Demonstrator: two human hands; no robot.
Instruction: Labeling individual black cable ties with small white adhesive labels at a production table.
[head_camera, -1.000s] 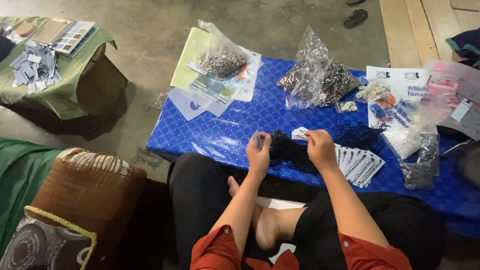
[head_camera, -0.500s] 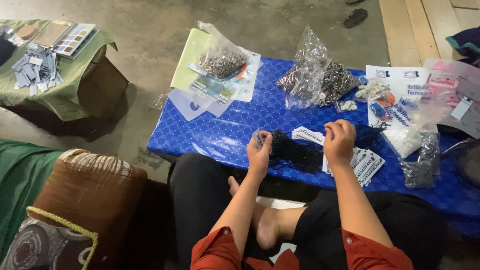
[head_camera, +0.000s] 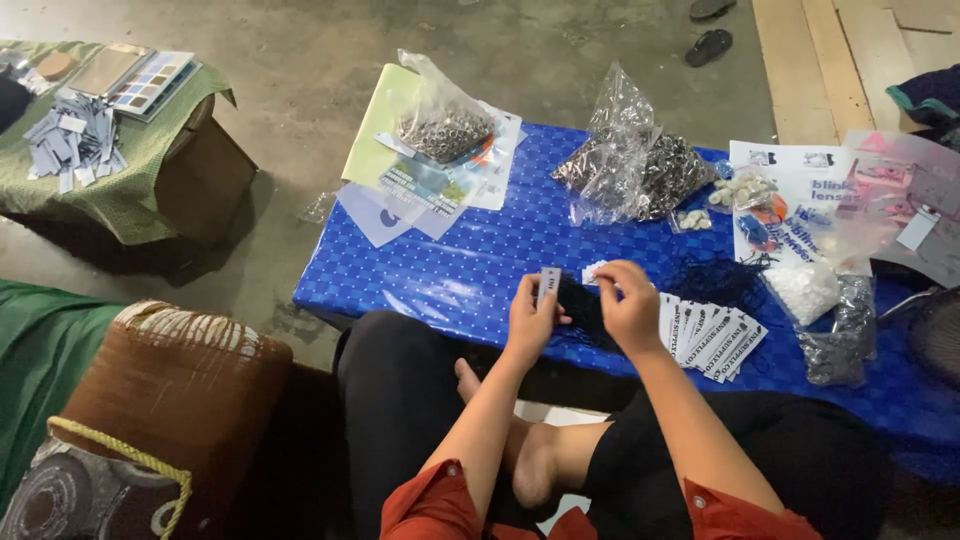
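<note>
Cards are what we are handling at the near edge of the blue table (head_camera: 450, 270); our left hand (head_camera: 530, 318) pinches one small white card (head_camera: 549, 282) upright between thumb and fingers; our right hand (head_camera: 628, 310) pinches another pale card (head_camera: 594, 272) at its fingertips, just beside a dark bundle (head_camera: 580, 305) lying between both hands; more cards lie fanned in a stack (head_camera: 712, 332) right of our right hand; clear bags of metal bits (head_camera: 630, 165) sit farther back.
</note>
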